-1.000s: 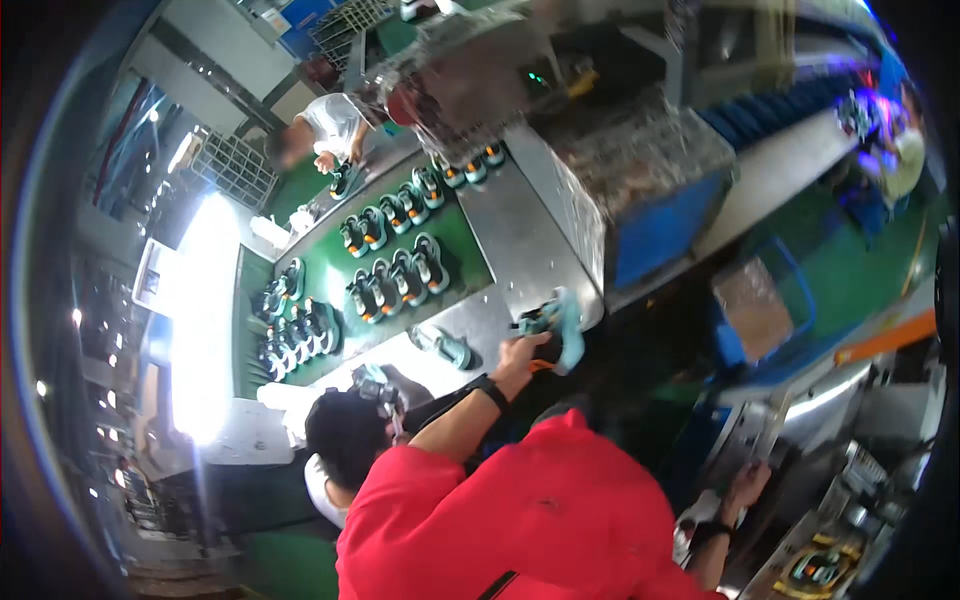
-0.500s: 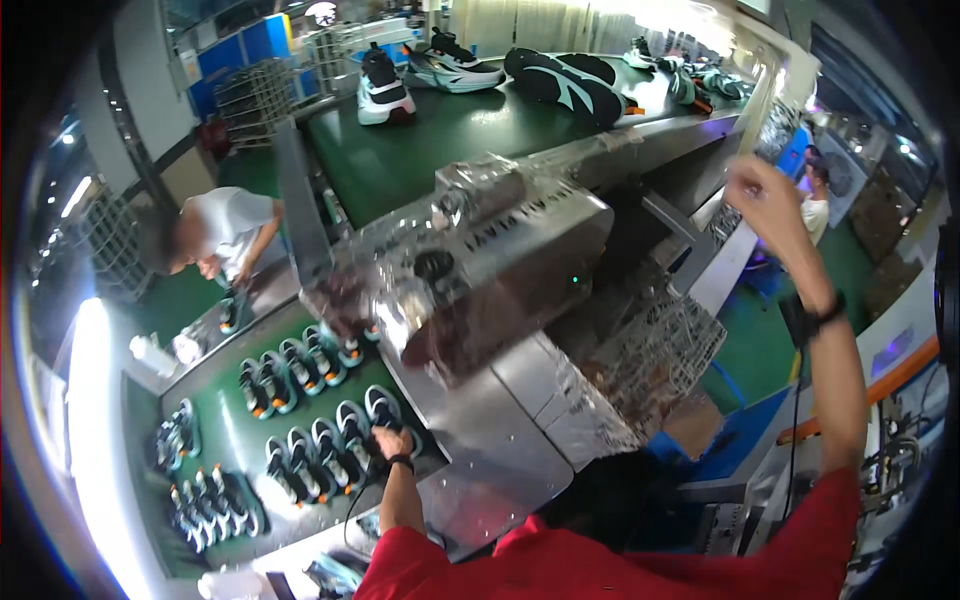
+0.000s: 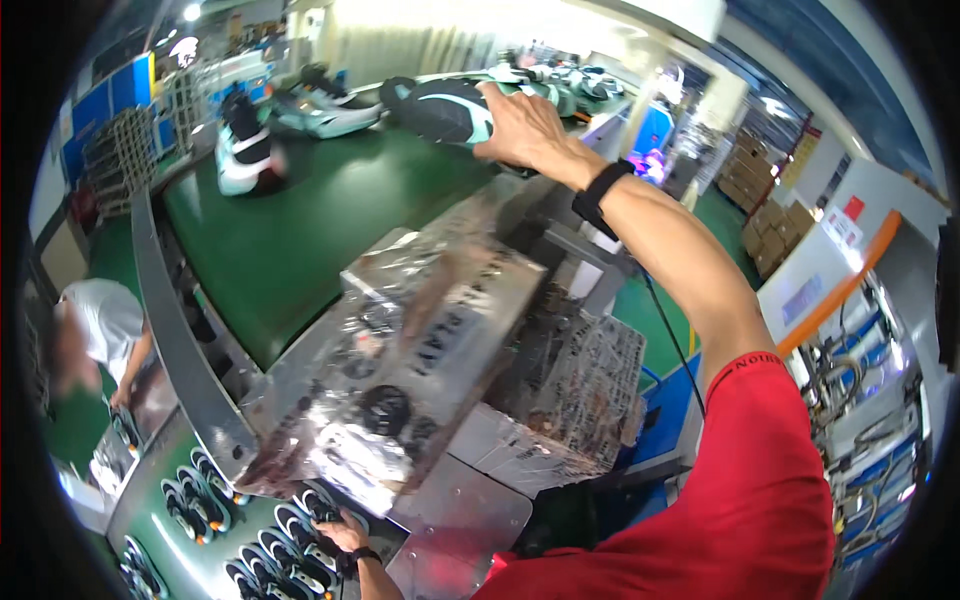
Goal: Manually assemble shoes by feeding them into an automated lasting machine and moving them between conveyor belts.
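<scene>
Right hand (image 3: 525, 128) gripping one end of dark-soled shoe (image 3: 435, 112), smooth teal inlays, at upper green belt (image 3: 330, 215). Left hand (image 3: 346, 533) touching low-cut shoe (image 3: 314, 500) at row's end, lower belt; can't tell if gripped. Crinkly clear plastic wraps boxy machine (image 3: 440, 330) between.

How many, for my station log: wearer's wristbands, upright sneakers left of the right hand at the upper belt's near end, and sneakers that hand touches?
Black wristbands: 2
Upright sneakers, upper belt: 2
Sole-showing sneaker, right hand: 1
Total: 5
</scene>
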Demonstrator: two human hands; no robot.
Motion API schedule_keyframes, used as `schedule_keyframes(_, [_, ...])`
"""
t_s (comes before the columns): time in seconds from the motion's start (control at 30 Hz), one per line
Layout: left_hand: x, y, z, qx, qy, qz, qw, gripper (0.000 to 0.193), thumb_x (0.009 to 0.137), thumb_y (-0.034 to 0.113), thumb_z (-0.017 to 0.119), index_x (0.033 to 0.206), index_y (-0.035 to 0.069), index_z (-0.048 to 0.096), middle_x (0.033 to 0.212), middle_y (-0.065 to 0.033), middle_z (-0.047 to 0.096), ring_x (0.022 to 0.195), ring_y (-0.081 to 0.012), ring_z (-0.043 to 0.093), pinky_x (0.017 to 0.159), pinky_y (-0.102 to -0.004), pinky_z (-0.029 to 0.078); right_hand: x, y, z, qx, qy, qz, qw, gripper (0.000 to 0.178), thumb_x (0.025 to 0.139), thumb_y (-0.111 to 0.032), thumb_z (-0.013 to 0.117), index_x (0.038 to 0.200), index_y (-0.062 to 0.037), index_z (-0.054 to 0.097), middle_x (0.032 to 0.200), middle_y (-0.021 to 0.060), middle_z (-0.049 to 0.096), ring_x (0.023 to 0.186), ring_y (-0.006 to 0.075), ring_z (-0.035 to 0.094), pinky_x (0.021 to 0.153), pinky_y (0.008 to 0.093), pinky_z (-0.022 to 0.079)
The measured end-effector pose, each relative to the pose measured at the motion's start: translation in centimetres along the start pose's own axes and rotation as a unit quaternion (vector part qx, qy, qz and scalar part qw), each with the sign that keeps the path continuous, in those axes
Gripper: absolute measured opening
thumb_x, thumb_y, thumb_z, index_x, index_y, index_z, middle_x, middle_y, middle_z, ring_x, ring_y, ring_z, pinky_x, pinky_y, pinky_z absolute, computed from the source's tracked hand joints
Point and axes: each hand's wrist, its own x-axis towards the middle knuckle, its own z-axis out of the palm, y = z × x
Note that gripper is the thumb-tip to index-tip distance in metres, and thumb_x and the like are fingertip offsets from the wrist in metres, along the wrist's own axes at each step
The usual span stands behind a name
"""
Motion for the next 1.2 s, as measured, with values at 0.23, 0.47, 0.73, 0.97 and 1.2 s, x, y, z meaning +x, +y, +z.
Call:
schedule_keyframes(0.23, [-15.7,14.9,-11.5,-0.279,-0.351,0.241,0.861,0.059,0.084,0.006,0.07,0.135,-0.009,0.043,0.136,-0.0239,0.049,0.121,-0.0298,0.051,0.103,-0.0411,0.04,-20.7,1.3,-13.6,0.139,0.177,0.002,0.974,0.076,0.061,-0.019,0.075,0.129,-0.004,0.045,0.098,0.0215,0.065,0.079,0.0357,0.066,0.067,0.0445,0.053])
schedule_keyframes(0.47, [-38.9,36.3,-20.9,-0.623,-0.627,0.302,0.356,0.114,0.077,0.034,0.08,0.151,0.001,0.0,0.156,-0.0213,0.015,0.144,-0.0375,0.017,0.117,-0.0478,0.015,-40.2,0.0,-20.4,0.088,0.192,0.093,0.973,0.076,0.059,-0.011,0.079,0.128,0.0046,0.049,0.118,0.0216,0.06,0.104,0.0373,0.062,0.089,0.0408,0.051])
schedule_keyframes(0.73, [-54.3,36.2,-19.0,-0.488,-0.767,0.212,0.358,0.07,0.08,0.006,0.073,0.138,-0.003,0.035,0.124,-0.0112,0.055,0.112,-0.0207,0.056,0.097,-0.0341,0.042,-60.7,-1.7,-27.6,0.118,0.184,0.333,0.917,0.058,0.085,-0.041,0.066,0.124,-0.0001,0.054,0.13,0.0196,0.052,0.109,0.0325,0.057,0.094,0.044,0.043])
schedule_keyframes(0.97, [-68.0,29.1,-18.9,-0.225,-0.914,0.224,0.254,0.046,0.093,0.022,0.056,0.13,-0.002,0.046,0.115,-0.0084,0.059,0.105,-0.0158,0.055,0.09,-0.029,0.043,-79.9,-0.3,-30.6,0.51,0.353,0.524,0.583,0.07,0.071,-0.01,0.078,0.134,-0.0022,0.047,0.115,0.0063,0.062,0.102,0.0116,0.056,0.091,0.0274,0.046])
schedule_keyframes(1.2, [-85.6,19.1,-18.1,-0.064,-0.831,0.532,0.148,0.065,0.096,0.039,0.056,0.138,-0.006,0.039,0.125,-0.0196,0.057,0.109,-0.021,0.058,0.089,-0.0312,0.047,-95.9,-5.4,-34.1,0.229,0.526,0.688,0.445,0.056,0.07,-0.005,0.074,0.123,-0.002,0.058,0.11,0.0038,0.063,0.1,0.0114,0.057,0.093,0.0264,0.044])
